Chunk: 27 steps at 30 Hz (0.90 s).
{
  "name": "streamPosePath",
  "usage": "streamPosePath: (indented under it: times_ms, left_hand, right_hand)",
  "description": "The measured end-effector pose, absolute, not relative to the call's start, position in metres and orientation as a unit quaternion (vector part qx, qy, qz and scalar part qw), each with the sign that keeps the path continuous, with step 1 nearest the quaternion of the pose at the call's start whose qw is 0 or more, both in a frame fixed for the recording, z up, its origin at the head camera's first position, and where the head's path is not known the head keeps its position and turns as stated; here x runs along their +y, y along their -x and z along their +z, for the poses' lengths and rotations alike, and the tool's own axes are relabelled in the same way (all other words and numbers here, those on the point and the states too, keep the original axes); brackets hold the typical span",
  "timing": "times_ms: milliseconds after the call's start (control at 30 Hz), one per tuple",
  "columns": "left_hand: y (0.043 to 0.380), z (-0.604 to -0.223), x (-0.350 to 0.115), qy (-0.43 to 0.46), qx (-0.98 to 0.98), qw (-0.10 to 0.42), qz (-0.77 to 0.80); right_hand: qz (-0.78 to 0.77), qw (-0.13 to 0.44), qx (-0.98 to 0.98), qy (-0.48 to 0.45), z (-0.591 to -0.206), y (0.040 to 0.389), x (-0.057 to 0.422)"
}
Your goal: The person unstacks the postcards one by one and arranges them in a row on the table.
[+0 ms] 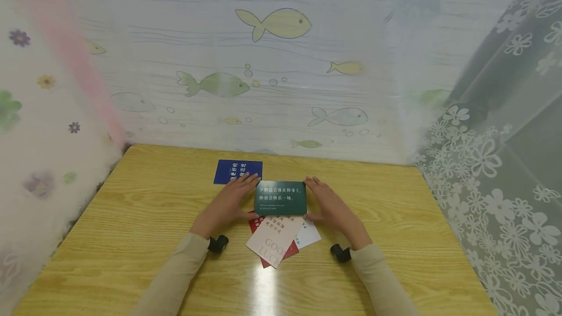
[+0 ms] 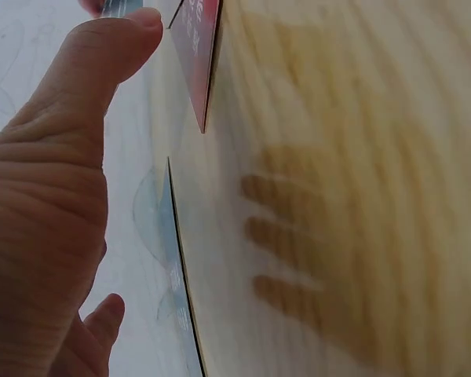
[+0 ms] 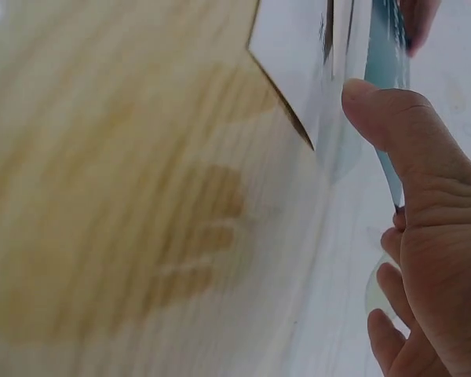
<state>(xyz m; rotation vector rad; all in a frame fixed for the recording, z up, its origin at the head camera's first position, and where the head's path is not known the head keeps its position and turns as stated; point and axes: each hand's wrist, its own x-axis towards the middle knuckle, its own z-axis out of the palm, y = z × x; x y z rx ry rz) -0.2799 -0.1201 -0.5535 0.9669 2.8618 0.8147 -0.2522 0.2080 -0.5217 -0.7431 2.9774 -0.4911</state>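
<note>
A dark green card (image 1: pixel 281 198) with white lettering is held by its two short sides, thumbs at the near corners. My left hand (image 1: pixel 226 202) pinches the left side, and my right hand (image 1: pixel 332 206) pinches the right side. In the right wrist view, the green card (image 3: pixel 386 51) is raised off the table. Beneath its near edge lie overlapping cards: a pale pink card (image 1: pixel 270 242) on top, a red card (image 1: pixel 291 249) under it and a white card (image 1: pixel 311 234) to the right. A blue card (image 1: pixel 225 172) lies flat behind my left hand's fingers.
The wood-grain table (image 1: pixel 145 199) reaches back to a fish-print curtain (image 1: pixel 281 91). Lace with white flowers (image 1: pixel 496 208) hangs along the right side. Each wrist wears a small black device, one on the left wrist (image 1: pixel 218 244) and one on the right wrist (image 1: pixel 340 253).
</note>
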Motion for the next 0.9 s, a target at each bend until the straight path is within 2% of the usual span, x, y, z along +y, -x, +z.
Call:
streamPosePath:
  times_ms: [400, 567, 900]
  left_hand:
    - [0.299, -0.551, -0.112, -0.302, 0.907, 0.035, 0.29]
    - [0.31, -0.551, -0.106, -0.307, 0.909, 0.031, 0.281]
    - [0.34, -0.553, -0.102, -0.313, 0.915, 0.049, 0.251]
  right_hand:
    - [-0.172, 0.033, 0.956, 0.237, -0.525, 0.272, 0.216]
    - [-0.181, 0.038, 0.956, 0.229, -0.53, 0.284, 0.222]
    - [-0.177, 0.074, 0.959, 0.21, -0.535, 0.314, 0.228]
